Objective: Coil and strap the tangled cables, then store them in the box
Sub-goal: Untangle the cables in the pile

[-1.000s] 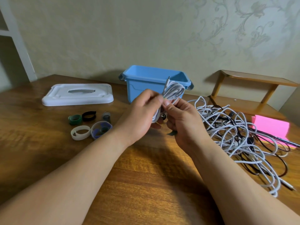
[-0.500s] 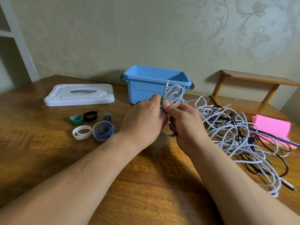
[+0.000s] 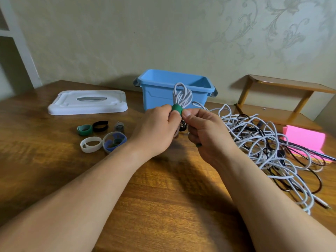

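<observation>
A coiled white cable (image 3: 182,96) stands up between my hands in front of the open blue box (image 3: 160,88). A green strap (image 3: 177,109) wraps its middle. My left hand (image 3: 158,130) pinches the strap from the left, and my right hand (image 3: 205,131) pinches it from the right with the thumb on top. A loose end of the strap pokes out below my right palm. The lower part of the coil is hidden behind my fingers. A tangle of white and black cables (image 3: 263,142) lies on the table to the right.
The box's white lid (image 3: 87,101) lies at the back left. Several loose straps lie left of my hands: green (image 3: 84,130), black (image 3: 100,126), white (image 3: 90,144), blue (image 3: 114,141). A pink pad (image 3: 305,140) and a small wooden shelf (image 3: 283,99) stand at the right.
The green strap has been wound around the coil's middle and is now plainly visible. Both hands have shifted slightly lower on the coil, whose loops now stand upright above them.
</observation>
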Motion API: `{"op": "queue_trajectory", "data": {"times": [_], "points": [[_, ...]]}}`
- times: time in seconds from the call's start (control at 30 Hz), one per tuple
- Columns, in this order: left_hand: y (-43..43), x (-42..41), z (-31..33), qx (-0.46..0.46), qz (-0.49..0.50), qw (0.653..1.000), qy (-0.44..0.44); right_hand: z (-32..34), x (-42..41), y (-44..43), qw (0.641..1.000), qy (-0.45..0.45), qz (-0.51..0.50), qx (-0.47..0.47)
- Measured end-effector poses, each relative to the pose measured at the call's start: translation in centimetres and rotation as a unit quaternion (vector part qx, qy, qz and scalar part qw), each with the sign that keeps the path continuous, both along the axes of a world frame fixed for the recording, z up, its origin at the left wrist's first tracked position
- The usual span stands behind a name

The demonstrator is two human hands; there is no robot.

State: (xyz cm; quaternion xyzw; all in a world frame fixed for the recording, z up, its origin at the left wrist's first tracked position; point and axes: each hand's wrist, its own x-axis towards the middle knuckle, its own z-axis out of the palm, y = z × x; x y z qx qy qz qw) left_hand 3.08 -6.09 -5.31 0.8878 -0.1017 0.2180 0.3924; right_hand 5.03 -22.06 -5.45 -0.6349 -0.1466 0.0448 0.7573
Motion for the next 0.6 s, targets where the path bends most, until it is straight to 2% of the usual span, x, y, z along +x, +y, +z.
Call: {"op": "queue_trajectory", "data": {"times": [0.1,0.2,0.4,0.6], "points": [[0.3,0.0,0.2,-0.086,-0.052,0.994,0.05,-0.1,0.0,0.1,1.0,-0.001,0.002,0.015],[0.7,0.1,0.4,-0.181,-0.136,0.968,0.111,-0.1,-0.1,0.2,1.0,-0.006,-0.01,0.025],[0.5,0.3,0.2,-0.25,-0.181,0.942,0.13,-0.2,0.1,-0.1,0.999,-0.014,-0.013,0.027],[0.9,-0.2,1.1,-0.367,-0.263,0.865,0.216,0.1,0.0,-0.3,0.998,-0.06,0.019,0.022]]}}
